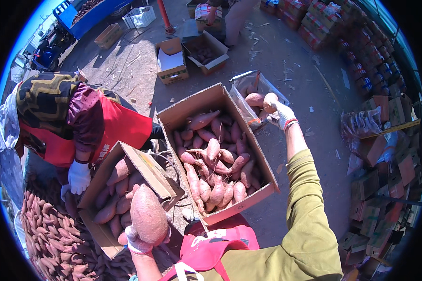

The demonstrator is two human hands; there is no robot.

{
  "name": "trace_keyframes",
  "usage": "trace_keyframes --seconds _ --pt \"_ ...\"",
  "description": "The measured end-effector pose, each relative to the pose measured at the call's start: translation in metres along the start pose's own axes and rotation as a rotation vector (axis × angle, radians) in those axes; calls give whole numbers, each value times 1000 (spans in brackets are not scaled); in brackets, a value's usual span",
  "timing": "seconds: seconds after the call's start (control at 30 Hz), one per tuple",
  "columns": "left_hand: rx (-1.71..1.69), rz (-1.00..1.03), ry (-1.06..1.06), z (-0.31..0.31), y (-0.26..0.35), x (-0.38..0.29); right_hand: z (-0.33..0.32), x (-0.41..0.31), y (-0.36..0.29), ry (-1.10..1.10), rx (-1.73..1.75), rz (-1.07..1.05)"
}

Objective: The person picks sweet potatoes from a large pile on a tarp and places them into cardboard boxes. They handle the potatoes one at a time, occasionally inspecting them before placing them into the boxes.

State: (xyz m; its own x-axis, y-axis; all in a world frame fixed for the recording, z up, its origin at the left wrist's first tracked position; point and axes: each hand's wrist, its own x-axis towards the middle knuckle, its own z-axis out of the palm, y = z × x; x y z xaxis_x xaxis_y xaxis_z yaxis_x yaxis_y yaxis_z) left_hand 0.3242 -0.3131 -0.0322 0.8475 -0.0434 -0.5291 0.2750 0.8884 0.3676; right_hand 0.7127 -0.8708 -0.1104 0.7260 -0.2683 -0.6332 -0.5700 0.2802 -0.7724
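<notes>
A very large sweet potato [149, 215] rests in my left hand [138, 240], which wears a white glove and grips it from below. My right hand [282, 115], gloved too, has its fingers on a sweet potato [270, 102] at the mouth of a clear plastic bag [242, 102], held open like a bin. More sweet potatoes [254, 99] lie inside that bag. Between my arms stands a cardboard box [197, 102] holding many sweet potatoes [214, 149] of mixed sizes. Beside my left hand, a tilted cardboard box [100, 233] contains larger ones [116, 202].
At left a co-worker in a red apron [121, 123] bends over a heap of sweet potatoes [52, 235]. Open cartons [172, 72] stand ahead near another person [237, 21]. A red post [165, 17] rises beyond them. Stacked cartons [369, 207] line the right side.
</notes>
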Motion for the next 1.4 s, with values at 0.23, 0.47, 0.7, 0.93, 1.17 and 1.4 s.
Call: trace_keyframes --seconds 0.23,0.47,0.7,0.93,1.17,1.4 --pt "372 -208 -171 188 -19 100 -29 -115 31 -129 81 14" --pt "889 -365 -243 393 -119 275 -129 -224 117 135 392 111" --pt "1150 -111 -491 392 -143 339 -163 -263 174 294 510 145" --pt "783 -331 -419 292 -9 130 -73 -244 58 95 422 -162" --pt "685 -106 -70 59 50 -93 152 -285 31 -579 106 -259" --pt "-186 490 892 -224 -13 -264 349 -463 169 -1410 -470 23"
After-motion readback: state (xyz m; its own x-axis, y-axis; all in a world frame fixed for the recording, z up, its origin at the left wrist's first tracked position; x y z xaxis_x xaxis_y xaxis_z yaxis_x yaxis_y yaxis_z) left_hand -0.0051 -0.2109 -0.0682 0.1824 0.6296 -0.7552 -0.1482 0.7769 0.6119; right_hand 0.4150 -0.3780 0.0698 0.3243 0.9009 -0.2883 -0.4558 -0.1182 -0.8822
